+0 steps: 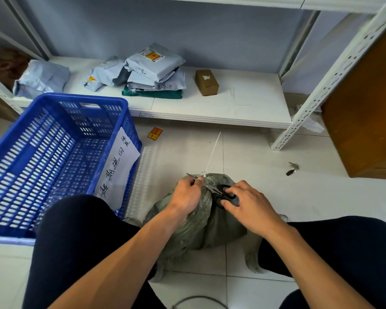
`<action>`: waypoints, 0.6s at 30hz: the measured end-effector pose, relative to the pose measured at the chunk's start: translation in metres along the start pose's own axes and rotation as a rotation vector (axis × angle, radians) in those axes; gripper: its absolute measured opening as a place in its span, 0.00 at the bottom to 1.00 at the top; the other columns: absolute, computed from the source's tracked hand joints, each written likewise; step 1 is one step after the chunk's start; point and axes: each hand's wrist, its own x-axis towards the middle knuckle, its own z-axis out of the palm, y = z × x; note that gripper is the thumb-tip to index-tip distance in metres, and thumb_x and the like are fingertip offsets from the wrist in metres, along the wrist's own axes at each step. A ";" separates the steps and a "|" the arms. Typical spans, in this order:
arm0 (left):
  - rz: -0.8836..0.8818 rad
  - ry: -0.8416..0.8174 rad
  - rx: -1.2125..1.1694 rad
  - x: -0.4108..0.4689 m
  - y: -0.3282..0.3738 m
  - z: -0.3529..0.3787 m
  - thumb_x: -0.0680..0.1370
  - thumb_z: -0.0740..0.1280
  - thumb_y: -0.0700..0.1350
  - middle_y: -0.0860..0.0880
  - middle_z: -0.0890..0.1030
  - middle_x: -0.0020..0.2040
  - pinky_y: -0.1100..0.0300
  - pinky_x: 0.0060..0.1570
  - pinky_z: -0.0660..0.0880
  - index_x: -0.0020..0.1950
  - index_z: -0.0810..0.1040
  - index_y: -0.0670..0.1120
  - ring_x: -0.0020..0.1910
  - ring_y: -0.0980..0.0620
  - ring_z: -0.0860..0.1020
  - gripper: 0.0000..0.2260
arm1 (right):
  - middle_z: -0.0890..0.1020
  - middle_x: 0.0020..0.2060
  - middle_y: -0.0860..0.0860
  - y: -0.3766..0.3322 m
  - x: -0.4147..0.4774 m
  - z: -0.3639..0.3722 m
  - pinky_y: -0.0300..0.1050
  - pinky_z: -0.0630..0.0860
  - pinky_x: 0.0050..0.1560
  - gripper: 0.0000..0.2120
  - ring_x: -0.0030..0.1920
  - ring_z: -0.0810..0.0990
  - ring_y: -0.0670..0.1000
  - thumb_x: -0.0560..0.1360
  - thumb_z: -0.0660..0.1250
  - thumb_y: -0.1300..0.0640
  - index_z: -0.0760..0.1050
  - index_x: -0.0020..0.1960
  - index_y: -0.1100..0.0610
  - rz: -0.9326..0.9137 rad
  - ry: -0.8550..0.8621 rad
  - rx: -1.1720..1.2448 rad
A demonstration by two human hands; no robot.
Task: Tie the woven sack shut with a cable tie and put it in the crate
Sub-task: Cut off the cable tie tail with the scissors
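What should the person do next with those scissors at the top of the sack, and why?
Probably close the scissors to snip off the cable tie's long tail. The tie seems already cinched round the woven sack's neck, which the left hand grips, and the right hand holds the blades at the tail's base. The sack is not yet in the blue crate.
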 end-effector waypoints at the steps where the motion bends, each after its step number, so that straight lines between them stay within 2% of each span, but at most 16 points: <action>1: 0.035 -0.013 0.050 -0.001 0.000 0.000 0.84 0.60 0.53 0.48 0.77 0.35 0.59 0.36 0.72 0.48 0.78 0.42 0.35 0.51 0.76 0.16 | 0.75 0.62 0.47 -0.001 0.001 0.002 0.47 0.73 0.57 0.22 0.55 0.80 0.51 0.79 0.65 0.41 0.76 0.68 0.51 0.005 -0.004 -0.024; 3: 0.124 -0.023 0.175 -0.002 -0.002 0.001 0.84 0.59 0.53 0.46 0.73 0.30 0.58 0.34 0.69 0.42 0.74 0.44 0.32 0.47 0.73 0.16 | 0.74 0.61 0.50 -0.004 -0.001 0.005 0.49 0.74 0.56 0.20 0.57 0.79 0.55 0.79 0.65 0.42 0.77 0.65 0.53 0.012 -0.011 -0.092; 5: 0.173 -0.016 0.246 -0.003 -0.004 0.002 0.84 0.59 0.53 0.46 0.74 0.31 0.56 0.38 0.68 0.41 0.73 0.45 0.36 0.42 0.75 0.16 | 0.71 0.59 0.52 -0.007 -0.002 0.006 0.51 0.75 0.54 0.18 0.55 0.79 0.58 0.79 0.67 0.44 0.78 0.61 0.55 -0.003 0.025 -0.175; 7: 0.156 -0.008 0.228 -0.002 -0.004 0.003 0.84 0.59 0.53 0.49 0.74 0.31 0.56 0.39 0.69 0.40 0.73 0.45 0.35 0.45 0.74 0.17 | 0.70 0.57 0.54 -0.011 -0.003 0.006 0.52 0.75 0.52 0.15 0.51 0.79 0.59 0.78 0.69 0.47 0.79 0.57 0.56 -0.007 0.082 -0.263; 10: 0.123 0.011 0.181 -0.001 -0.003 0.002 0.85 0.59 0.53 0.51 0.71 0.29 0.57 0.33 0.66 0.35 0.70 0.47 0.28 0.51 0.70 0.19 | 0.74 0.52 0.54 -0.019 -0.001 0.006 0.50 0.76 0.47 0.08 0.42 0.80 0.57 0.75 0.73 0.53 0.81 0.50 0.57 -0.041 0.164 -0.356; 12: 0.107 0.019 0.161 -0.002 -0.001 0.002 0.84 0.59 0.53 0.51 0.70 0.28 0.57 0.30 0.64 0.35 0.69 0.47 0.26 0.51 0.69 0.19 | 0.75 0.54 0.54 -0.022 -0.002 0.007 0.50 0.75 0.48 0.07 0.44 0.80 0.58 0.77 0.70 0.56 0.81 0.53 0.58 -0.034 0.158 -0.356; 15: 0.116 0.013 0.180 -0.005 -0.001 0.002 0.84 0.59 0.54 0.51 0.71 0.28 0.57 0.31 0.65 0.35 0.69 0.46 0.27 0.51 0.70 0.20 | 0.75 0.61 0.53 -0.020 0.001 0.005 0.50 0.74 0.52 0.12 0.52 0.81 0.59 0.80 0.65 0.55 0.78 0.61 0.57 -0.010 0.129 -0.318; 18: 0.160 -0.004 0.235 -0.005 0.002 0.001 0.85 0.57 0.54 0.50 0.74 0.33 0.56 0.37 0.68 0.40 0.73 0.45 0.35 0.47 0.74 0.18 | 0.81 0.61 0.53 -0.017 0.002 0.005 0.50 0.77 0.55 0.16 0.57 0.81 0.59 0.80 0.66 0.52 0.79 0.65 0.55 0.042 0.111 -0.187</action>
